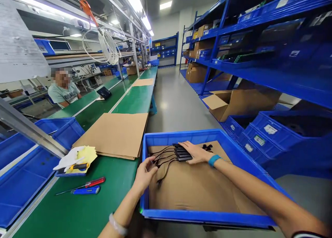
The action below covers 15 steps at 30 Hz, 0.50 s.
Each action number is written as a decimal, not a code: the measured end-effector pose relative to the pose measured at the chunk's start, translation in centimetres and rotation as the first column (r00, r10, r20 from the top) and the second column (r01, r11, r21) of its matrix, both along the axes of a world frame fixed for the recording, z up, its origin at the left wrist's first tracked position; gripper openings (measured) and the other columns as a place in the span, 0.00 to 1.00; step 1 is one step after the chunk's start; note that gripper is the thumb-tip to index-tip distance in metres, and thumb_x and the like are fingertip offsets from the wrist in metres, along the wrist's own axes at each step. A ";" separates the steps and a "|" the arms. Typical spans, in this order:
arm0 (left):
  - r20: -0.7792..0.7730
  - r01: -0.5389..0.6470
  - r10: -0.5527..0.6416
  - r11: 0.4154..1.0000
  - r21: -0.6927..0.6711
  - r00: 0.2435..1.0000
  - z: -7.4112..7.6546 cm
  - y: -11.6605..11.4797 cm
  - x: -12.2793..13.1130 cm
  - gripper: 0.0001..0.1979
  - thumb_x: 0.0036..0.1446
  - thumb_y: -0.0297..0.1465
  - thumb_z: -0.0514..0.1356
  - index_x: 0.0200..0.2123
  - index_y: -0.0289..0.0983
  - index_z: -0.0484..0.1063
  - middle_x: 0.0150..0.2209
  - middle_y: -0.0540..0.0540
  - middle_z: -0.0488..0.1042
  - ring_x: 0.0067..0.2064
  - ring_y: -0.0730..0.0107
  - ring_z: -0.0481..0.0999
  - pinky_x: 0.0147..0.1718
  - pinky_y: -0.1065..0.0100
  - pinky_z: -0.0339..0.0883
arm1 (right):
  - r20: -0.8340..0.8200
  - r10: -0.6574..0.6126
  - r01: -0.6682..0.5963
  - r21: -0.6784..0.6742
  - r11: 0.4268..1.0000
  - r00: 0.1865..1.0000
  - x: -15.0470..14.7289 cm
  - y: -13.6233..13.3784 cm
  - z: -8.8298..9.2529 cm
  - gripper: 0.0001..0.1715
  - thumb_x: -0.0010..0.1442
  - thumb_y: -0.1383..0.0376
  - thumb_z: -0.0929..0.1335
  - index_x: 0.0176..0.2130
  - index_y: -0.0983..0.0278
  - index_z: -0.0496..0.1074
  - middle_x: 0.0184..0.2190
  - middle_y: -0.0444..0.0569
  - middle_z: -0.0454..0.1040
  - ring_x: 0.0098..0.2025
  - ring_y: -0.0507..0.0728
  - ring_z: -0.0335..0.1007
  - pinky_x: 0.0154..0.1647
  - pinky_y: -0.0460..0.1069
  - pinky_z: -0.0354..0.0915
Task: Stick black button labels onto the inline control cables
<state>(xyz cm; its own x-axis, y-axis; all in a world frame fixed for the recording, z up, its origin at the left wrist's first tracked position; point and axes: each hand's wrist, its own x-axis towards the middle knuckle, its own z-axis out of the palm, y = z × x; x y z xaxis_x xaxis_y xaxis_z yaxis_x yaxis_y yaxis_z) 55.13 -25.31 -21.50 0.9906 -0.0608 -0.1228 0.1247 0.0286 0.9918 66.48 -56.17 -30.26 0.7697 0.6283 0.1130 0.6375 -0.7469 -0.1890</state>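
A row of slim black box-shaped units with thin black cables lies on the cardboard sheet inside a large blue bin. My right hand, with a blue band at its wrist, spans the row from above, fingers at the far side and thumb at the near side. At the bin's left side, my left hand curls its fingers round the cable ends; the exact grip is partly hidden. One black cable hangs loose toward the near side, its plug on the cardboard. Small black pieces lie beyond my right wrist.
Flat cardboard sheets lie on the green bench. A red screwdriver, a blue cutter and a small tray of yellow papers are closer. Blue bins and shelving stand right; a person sits across.
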 end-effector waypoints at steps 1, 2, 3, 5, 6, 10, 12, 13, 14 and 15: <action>0.015 0.057 -0.058 0.996 0.065 0.998 0.2 0.2 -0.8 0.20 0.42 0.23 0.68 0.43 0.34 0.78 0.51 0.39 0.73 0.58 0.54 0.67 0.62 0.57 0.52 | 0.007 -0.020 0.020 0.007 1.000 1.000 0.3 -0.2 -1.1 0.54 0.46 0.63 0.68 0.67 0.80 0.51 0.59 0.67 0.57 0.61 0.66 0.52 0.62 0.57 0.55; 0.019 0.126 -0.130 0.981 0.145 0.991 0.5 0.7 -1.8 0.20 0.44 0.25 0.68 0.44 0.34 0.78 0.51 0.39 0.73 0.57 0.53 0.67 0.61 0.56 0.54 | 0.015 -0.040 0.040 0.013 0.999 0.999 0.5 -0.3 -2.0 0.53 0.46 0.63 0.67 0.67 0.79 0.51 0.60 0.67 0.57 0.61 0.67 0.52 0.63 0.59 0.53; 0.014 0.207 -0.218 0.944 0.258 0.976 0.7 1.4 -3.0 0.19 0.47 0.28 0.67 0.46 0.35 0.77 0.51 0.39 0.73 0.56 0.53 0.68 0.60 0.55 0.56 | 0.029 -0.060 0.060 0.020 0.998 0.998 0.6 -0.3 -2.8 0.53 0.46 0.64 0.67 0.68 0.77 0.51 0.61 0.67 0.55 0.62 0.68 0.50 0.63 0.61 0.51; -0.048 0.331 -0.348 0.828 0.453 0.936 1.2 3.2 -5.9 0.21 0.55 0.35 0.63 0.52 0.37 0.74 0.54 0.40 0.71 0.56 0.54 0.68 0.57 0.57 0.60 | 0.063 -0.092 0.090 0.041 0.995 0.994 0.5 -0.2 -4.0 0.53 0.47 0.64 0.66 0.68 0.74 0.50 0.63 0.68 0.52 0.65 0.71 0.46 0.64 0.65 0.44; -0.087 0.367 -0.378 0.778 0.510 0.922 1.4 4.1 -7.3 0.22 0.57 0.37 0.61 0.54 0.38 0.72 0.54 0.41 0.70 0.56 0.55 0.68 0.56 0.57 0.61 | 0.084 -0.102 0.098 0.050 0.994 0.991 0.3 -0.1 -4.5 0.53 0.47 0.65 0.66 0.68 0.74 0.50 0.64 0.68 0.50 0.66 0.72 0.43 0.65 0.66 0.41; -0.168 0.437 -0.410 0.752 0.493 0.896 2.2 7.1 -12.1 0.24 0.59 0.44 0.61 0.56 0.43 0.71 0.53 0.43 0.70 0.54 0.59 0.69 0.56 0.62 0.61 | 0.192 -0.176 0.165 0.071 0.984 0.965 0.1 0.6 -6.7 0.50 0.50 0.63 0.63 0.67 0.78 0.50 0.64 0.70 0.51 0.65 0.71 0.45 0.65 0.65 0.44; -0.165 0.412 -0.383 0.767 0.491 0.909 2.8 7.9 -13.9 0.23 0.59 0.46 0.61 0.55 0.44 0.72 0.53 0.43 0.70 0.54 0.60 0.70 0.55 0.64 0.62 | 0.238 -0.207 0.191 0.089 0.977 0.949 0.0 0.8 -8.0 0.48 0.50 0.61 0.62 0.66 0.79 0.54 0.61 0.71 0.56 0.63 0.72 0.52 0.62 0.65 0.49; -0.166 0.388 -0.354 0.771 0.506 0.920 3.1 8.1 -14.7 0.23 0.58 0.45 0.62 0.55 0.45 0.72 0.52 0.44 0.71 0.54 0.61 0.70 0.54 0.65 0.62 | 0.257 -0.209 0.187 0.108 0.976 0.944 -0.1 1.0 -8.6 0.47 0.51 0.59 0.62 0.65 0.79 0.56 0.60 0.72 0.58 0.61 0.73 0.54 0.61 0.65 0.51; -0.164 0.369 -0.334 0.768 0.523 0.928 3.4 8.2 -15.5 0.22 0.58 0.44 0.62 0.54 0.45 0.73 0.51 0.44 0.72 0.53 0.62 0.71 0.54 0.66 0.62 | 0.282 -0.201 0.168 0.137 0.976 0.938 -0.1 1.2 -9.1 0.46 0.51 0.58 0.61 0.63 0.80 0.59 0.57 0.74 0.61 0.58 0.74 0.57 0.59 0.66 0.53; -0.151 0.349 -0.320 0.763 0.545 0.935 3.7 8.4 -16.4 0.21 0.58 0.42 0.62 0.54 0.44 0.73 0.50 0.45 0.73 0.52 0.62 0.71 0.52 0.67 0.63 | 0.325 -0.202 0.145 0.192 0.971 0.924 -0.2 1.7 -9.4 0.44 0.53 0.56 0.60 0.62 0.81 0.62 0.55 0.77 0.62 0.57 0.76 0.59 0.56 0.67 0.53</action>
<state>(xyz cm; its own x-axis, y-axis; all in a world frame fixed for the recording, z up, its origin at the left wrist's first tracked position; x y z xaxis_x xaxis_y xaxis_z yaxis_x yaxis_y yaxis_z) 38.77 -16.95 -17.80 0.9125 -0.2944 -0.2840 0.0680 -0.5755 0.8150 66.32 -54.49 -39.69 0.7619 0.4394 0.4759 0.5477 -0.8292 -0.1112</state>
